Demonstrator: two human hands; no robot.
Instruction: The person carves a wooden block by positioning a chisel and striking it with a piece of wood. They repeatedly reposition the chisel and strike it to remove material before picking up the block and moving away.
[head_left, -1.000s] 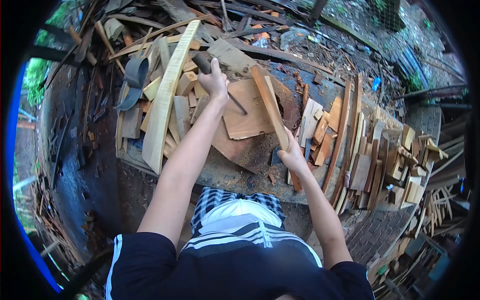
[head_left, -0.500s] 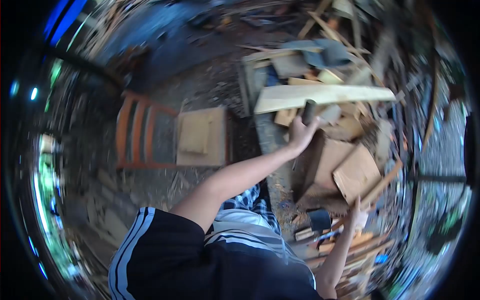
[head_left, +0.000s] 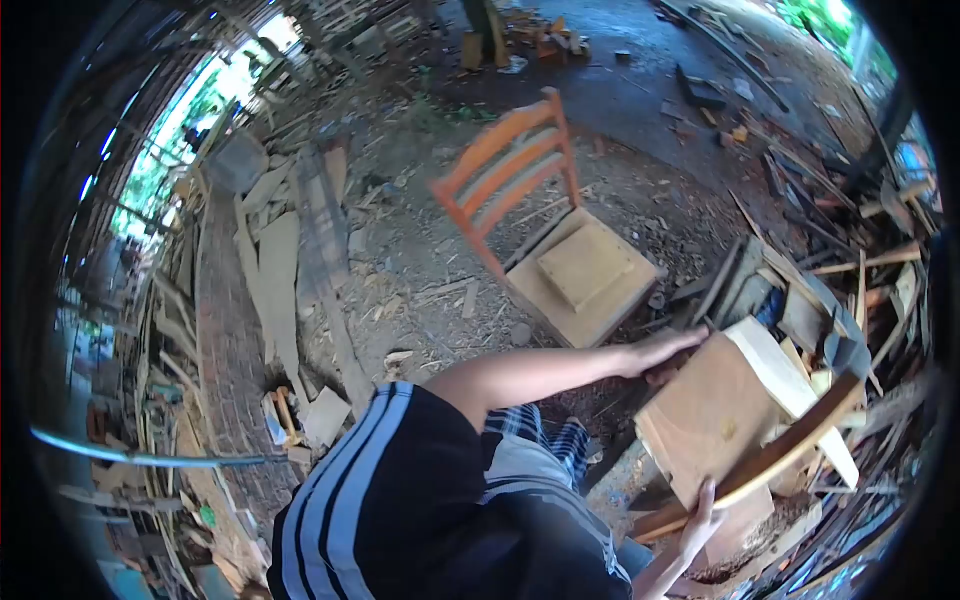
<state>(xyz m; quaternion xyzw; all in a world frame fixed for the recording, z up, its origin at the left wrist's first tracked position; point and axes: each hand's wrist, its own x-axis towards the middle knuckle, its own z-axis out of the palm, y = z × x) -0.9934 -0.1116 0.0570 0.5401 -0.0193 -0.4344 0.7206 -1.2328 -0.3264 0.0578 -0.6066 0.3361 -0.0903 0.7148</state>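
Observation:
My right hand [head_left: 704, 522] grips a curved wooden piece [head_left: 790, 450], which has a square brown board [head_left: 715, 415] against it. The board is tilted up over the work surface at the lower right. At the board's far left corner is my left hand [head_left: 668, 352], fingers stretched out flat along the edge. I see no tool in it; its underside is partly hidden. Behind the board lies a pale plank [head_left: 775, 365].
A wooden chair [head_left: 515, 175] stands ahead, with a small square board [head_left: 585, 265] on its seat. Scrap wood is heaped at the right. Long planks [head_left: 280, 285] lie on the littered ground at the left. A blue pipe [head_left: 150, 460] crosses the left side.
The view has swung left. My left hand no longer shows the dark cylindrical object and has come to the board's edge. My right hand has raised the curved piece and board.

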